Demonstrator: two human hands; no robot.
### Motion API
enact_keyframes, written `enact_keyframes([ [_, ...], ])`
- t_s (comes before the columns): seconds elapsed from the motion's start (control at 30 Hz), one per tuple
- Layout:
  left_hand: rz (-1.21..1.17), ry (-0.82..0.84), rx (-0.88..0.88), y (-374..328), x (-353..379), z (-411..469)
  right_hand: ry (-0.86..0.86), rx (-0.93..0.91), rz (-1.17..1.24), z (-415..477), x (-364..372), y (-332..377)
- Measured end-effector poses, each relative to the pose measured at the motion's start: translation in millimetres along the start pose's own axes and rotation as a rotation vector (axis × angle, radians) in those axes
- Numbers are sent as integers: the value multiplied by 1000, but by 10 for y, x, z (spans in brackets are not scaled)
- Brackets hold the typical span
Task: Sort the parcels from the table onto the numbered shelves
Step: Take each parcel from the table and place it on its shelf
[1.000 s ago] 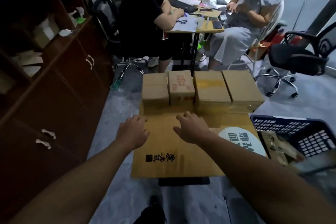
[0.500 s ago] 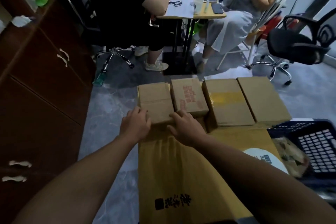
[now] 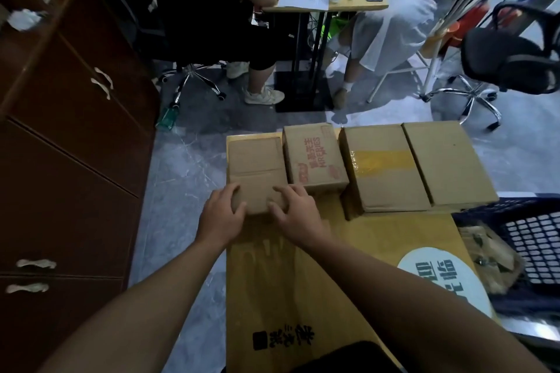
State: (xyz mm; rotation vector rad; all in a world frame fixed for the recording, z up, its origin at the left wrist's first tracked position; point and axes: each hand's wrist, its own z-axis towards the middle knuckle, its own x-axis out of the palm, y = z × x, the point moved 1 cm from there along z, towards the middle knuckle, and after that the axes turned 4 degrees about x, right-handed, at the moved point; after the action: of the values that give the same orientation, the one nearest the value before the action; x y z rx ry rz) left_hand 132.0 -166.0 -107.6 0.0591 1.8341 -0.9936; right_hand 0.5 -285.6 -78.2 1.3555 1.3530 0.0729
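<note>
two hands take hold of the leftmost parcel on a yellow tabletop, seen from above.
four brown cardboard parcels stand side by side along the far edge of the tabletop (image 3: 363, 236). the plain parcel (image 3: 256, 166) sits at the far left corner. the left hand (image 3: 222, 215) curls round its near left corner, and the right hand (image 3: 295, 212), fingers spread and bent, grips its near right corner with fingertips on the top face. whether the parcel is lifted or resting is hard to tell. to its right, touching it, is a red-printed parcel (image 3: 315, 157), then a taped parcel (image 3: 381, 166) with a yellow strip, then a fourth parcel (image 3: 445, 160) at the far right corner. a dark plastic basket (image 3: 539, 239) stands just beside the right edge, and a dark wooden cabinet (image 3: 75, 130) is to the left.
</note>
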Motion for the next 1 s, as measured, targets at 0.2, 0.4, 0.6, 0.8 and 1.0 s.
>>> enact_keyframes([
  [0.2,-36,-26,-32,-6,148,-460,9,27,132,-287,-10,-259],
  [0.4,-101,-88,-72,-45,302,-989,160,26,124,-453,-46,-522],
  [0.6,-210,-100,-102,-80,456,-1380,171,13,115,-579,-57,-808],
  [0.8,-319,-194,-181,-113,472,-1498,216,-13,171,-602,-83,-960],
  [1.0,-391,-195,-277,-121,543,-1584,240,29,343,-657,-131,-1074],
])
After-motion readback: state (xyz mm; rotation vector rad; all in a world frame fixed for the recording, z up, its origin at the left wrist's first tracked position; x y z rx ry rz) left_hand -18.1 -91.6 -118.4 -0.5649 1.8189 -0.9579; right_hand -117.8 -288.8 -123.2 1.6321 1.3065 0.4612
